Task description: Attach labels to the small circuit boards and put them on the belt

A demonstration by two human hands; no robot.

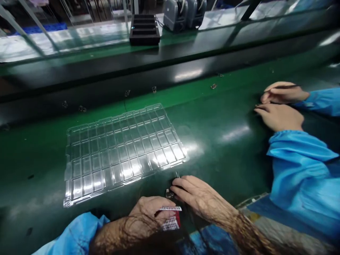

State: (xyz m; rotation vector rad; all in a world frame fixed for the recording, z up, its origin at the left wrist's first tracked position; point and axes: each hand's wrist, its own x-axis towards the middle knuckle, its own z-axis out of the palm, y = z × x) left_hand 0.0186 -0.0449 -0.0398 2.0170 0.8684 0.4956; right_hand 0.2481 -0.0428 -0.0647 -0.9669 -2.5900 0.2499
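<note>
My left hand (150, 214) is closed around a white strip dotted with black squares (171, 223), which shows a red edge; part of it curls up over the fingers. Beside it, my right hand (199, 194) has its fingers bent together, with the end of a thin metal tool (177, 174) sticking out past them. Its fingertips touch a small round circuit board (169, 193) on the green surface. A clear plastic tray (124, 150) with rows of shallow compartments lies just beyond both hands. Dark strands of hair hang across the bottom of the view and partly cover my wrists.
On the right, a co-worker's hands (283, 106) in blue sleeves work close together over a small part. Several small parts (213, 86) lie along the green belt (186, 95). A black slotted box (145, 30) and grey machines (184, 14) stand on the far ledge.
</note>
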